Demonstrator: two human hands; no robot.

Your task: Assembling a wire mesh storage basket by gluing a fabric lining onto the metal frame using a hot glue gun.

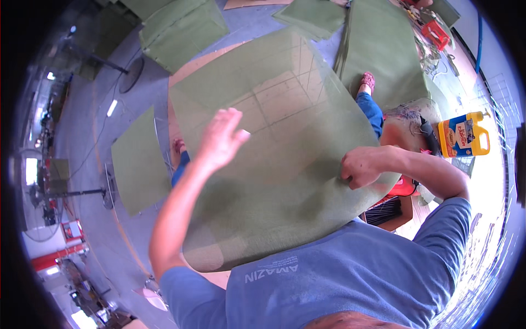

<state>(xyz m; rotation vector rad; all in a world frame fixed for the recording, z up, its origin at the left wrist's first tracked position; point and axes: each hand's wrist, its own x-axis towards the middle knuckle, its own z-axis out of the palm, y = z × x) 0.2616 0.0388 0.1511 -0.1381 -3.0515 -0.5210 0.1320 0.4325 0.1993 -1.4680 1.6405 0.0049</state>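
Observation:
A large green mesh sheet is spread in front of me and across my lap, with its near edge by my shirt. It is thin enough that dark grid lines show through its middle. Over its left part my left hand is raised, fingers stretched out and thumb apart, holding nothing. My right hand is at the sheet's right side, its fingers curled together against the mesh. What those fingers pinch, if anything, is hidden.
More green mesh pieces lie on the grey floor, one to the left. A yellow jug stands at right, with an open carton of dark thin rods nearer me. A red crate sits far right. Black-poled stands are at left.

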